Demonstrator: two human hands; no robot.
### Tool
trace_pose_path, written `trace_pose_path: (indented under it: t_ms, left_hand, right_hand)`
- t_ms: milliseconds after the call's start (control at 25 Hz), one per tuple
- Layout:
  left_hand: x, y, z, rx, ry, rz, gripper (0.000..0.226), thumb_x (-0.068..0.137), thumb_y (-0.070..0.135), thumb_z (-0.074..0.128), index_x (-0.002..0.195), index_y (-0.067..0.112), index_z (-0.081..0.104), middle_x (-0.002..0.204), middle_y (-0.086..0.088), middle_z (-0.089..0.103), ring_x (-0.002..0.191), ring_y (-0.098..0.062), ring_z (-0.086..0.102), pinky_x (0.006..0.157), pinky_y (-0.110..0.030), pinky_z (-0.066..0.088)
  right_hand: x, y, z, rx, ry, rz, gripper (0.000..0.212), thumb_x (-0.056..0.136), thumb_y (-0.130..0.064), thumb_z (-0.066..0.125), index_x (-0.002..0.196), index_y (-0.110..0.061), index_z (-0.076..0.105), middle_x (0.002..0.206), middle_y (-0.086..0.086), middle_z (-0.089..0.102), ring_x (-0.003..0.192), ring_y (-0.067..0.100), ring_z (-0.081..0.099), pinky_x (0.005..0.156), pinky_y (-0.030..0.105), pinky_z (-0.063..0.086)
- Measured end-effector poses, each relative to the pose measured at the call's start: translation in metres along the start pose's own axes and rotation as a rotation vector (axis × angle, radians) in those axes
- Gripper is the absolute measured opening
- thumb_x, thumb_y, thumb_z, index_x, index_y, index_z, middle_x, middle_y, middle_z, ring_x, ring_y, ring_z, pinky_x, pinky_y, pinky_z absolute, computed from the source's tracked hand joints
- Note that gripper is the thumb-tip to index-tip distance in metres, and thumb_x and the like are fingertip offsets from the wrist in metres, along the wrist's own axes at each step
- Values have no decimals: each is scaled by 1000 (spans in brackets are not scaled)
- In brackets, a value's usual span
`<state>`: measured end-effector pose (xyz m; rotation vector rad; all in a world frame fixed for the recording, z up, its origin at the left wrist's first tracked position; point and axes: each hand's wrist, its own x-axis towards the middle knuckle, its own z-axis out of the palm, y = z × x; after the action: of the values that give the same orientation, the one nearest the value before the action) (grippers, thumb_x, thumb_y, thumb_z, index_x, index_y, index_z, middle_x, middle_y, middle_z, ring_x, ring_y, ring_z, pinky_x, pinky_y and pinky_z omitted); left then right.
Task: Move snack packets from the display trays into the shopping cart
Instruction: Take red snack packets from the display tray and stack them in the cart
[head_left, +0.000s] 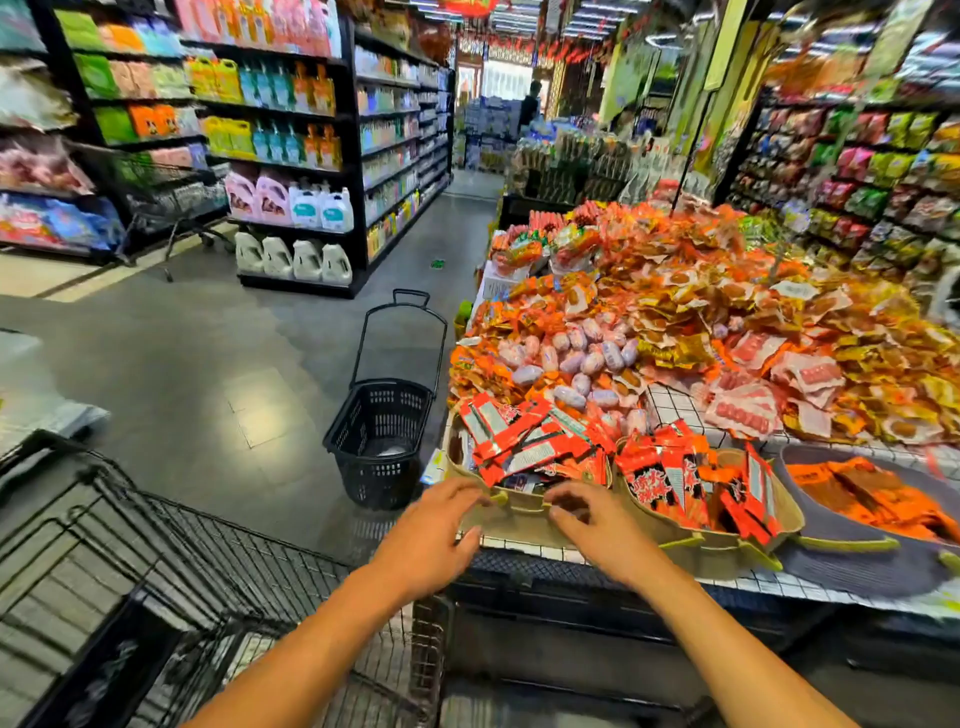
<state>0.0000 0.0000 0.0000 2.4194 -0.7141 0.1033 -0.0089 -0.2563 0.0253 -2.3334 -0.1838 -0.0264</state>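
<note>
Left hand (431, 535): at 6 o'clock, fingers straight and released, tips at the tray's near rim.
Right hand (597, 530): just beside it, fingers curled at that rim; I cannot tell whether they grasp it.
Snack packets (524, 436): red, heaped in the tan tray (519, 505) beyond both hands.
Shopping cart (156, 545): wire, at 8 o'clock.
Black basket (379, 436): on the floor, at 7 o'clock.
</note>
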Motion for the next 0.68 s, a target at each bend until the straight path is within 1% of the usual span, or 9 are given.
trace_pose_path:
  t_ms: [80, 120, 200, 280, 360, 440, 520, 600, 680]
  left_hand:
    - [16, -8, 6, 19, 9, -25, 42, 98, 36, 56, 140, 35, 53, 149, 15, 43, 139, -6, 37, 115, -33, 36]
    - [25, -13, 9, 45, 5, -53, 43, 97, 37, 56, 140, 36, 52, 150, 14, 43, 140, -7, 36, 116, -35, 38]
    - [46, -21, 16, 62, 9, -126, 43, 97, 37, 55, 140, 35, 52, 150, 14, 44, 141, -8, 37, 116, -37, 38]
    - [63, -25, 20, 62, 35, -159, 42, 96, 34, 55, 138, 33, 54, 146, 13, 48, 139, -8, 39, 115, -34, 38]
    - [76, -30, 26, 64, 65, -200, 40, 96, 32, 55, 136, 33, 56, 142, 14, 52, 135, -7, 43, 113, -30, 38]
    - [84, -35, 31, 54, 92, -254, 39, 95, 30, 55, 134, 33, 58, 138, 15, 54, 132, -7, 45, 111, -29, 40]
    - [92, -40, 35, 42, 115, -293, 39, 94, 28, 55, 132, 35, 58, 136, 18, 54, 130, -5, 45, 110, -30, 42]
    - [98, -43, 36, 34, 129, -321, 39, 94, 25, 54, 132, 36, 58, 137, 18, 53, 130, -5, 46, 110, -29, 41]
    - [103, -46, 33, 22, 139, -332, 46, 92, 23, 55, 137, 33, 55, 142, 15, 50, 134, -7, 44, 113, -30, 39]
  right_hand:
    - [28, 1, -4, -256, -6, -118, 22, 95, -24, 62, 113, -32, 69, 111, -14, 63, 106, 7, 56, 91, 29, 45]
    - [45, 3, -4, -342, -17, -181, 26, 95, -24, 60, 119, -31, 67, 116, -11, 63, 111, 9, 54, 94, 31, 45]
    - [88, 7, -2, -435, -63, -294, 37, 94, -23, 59, 130, -31, 62, 128, -8, 61, 122, 15, 51, 102, 37, 44]
    - [125, 13, 5, -492, -124, -354, 49, 94, -20, 55, 142, -29, 52, 143, -8, 54, 134, 17, 43, 111, 44, 39]
    - [153, 18, 11, -583, -256, -364, 62, 95, -21, 51, 154, -26, 36, 159, -6, 36, 148, 20, 27, 122, 45, 24]
    - [174, 26, 13, -698, -385, -388, 72, 91, -24, 52, 158, -26, 26, 165, -4, 23, 153, 21, 15, 125, 45, 11]
    - [187, 40, 12, -740, -418, -471, 74, 86, -28, 54, 156, -31, 30, 164, -6, 27, 152, 21, 18, 124, 49, 9]
    - [192, 54, 7, -716, -385, -571, 64, 87, -32, 59, 149, -38, 43, 156, -10, 40, 147, 19, 29, 120, 49, 15]
    - [192, 61, -3, -666, -328, -666, 54, 88, -35, 64, 140, -44, 51, 146, -17, 50, 139, 15, 38, 114, 45, 23]
